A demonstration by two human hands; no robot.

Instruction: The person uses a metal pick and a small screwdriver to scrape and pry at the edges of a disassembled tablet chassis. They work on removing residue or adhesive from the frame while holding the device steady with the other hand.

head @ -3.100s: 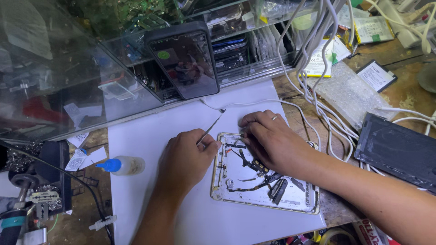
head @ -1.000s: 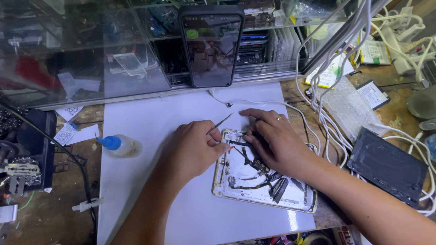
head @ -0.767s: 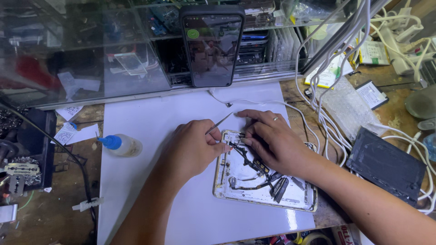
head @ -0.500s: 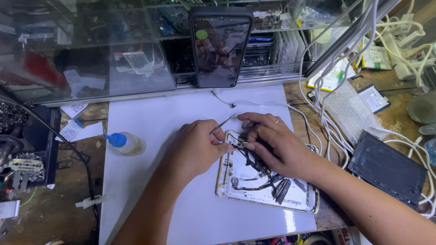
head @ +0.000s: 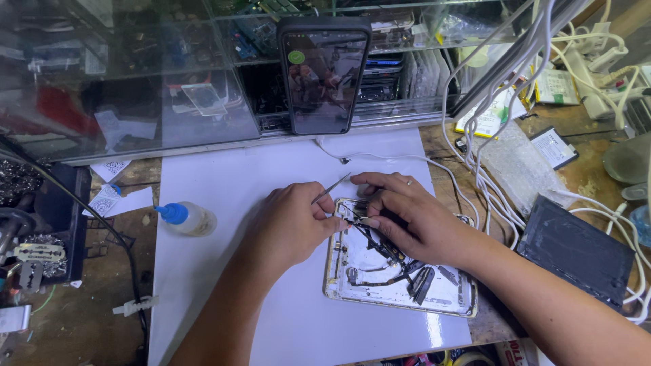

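Observation:
An opened silver tablet shell (head: 380, 288) lies on a white mat (head: 224, 196), with black flex cables (head: 390, 254) running across its inside. My left hand (head: 288, 224) grips thin metal tweezers (head: 332, 186), their upper end pointing up and right and their tips hidden at the shell's top left corner. My right hand (head: 410, 220), a ring on one finger, rests on the upper part of the shell, its fingertips pressing on the cables beside the tweezers.
A small bottle with a blue cap (head: 186, 218) lies left on the mat. A phone (head: 324, 74) leans upright against a glass cabinet (head: 135, 88) behind. White cables (head: 488, 135) hang at right, over a dark panel (head: 576, 251). Tools clutter the left edge.
The view has shifted slightly; both hands stay at the shell's top left corner, the left holding the tweezers throughout, with only small finger movements.

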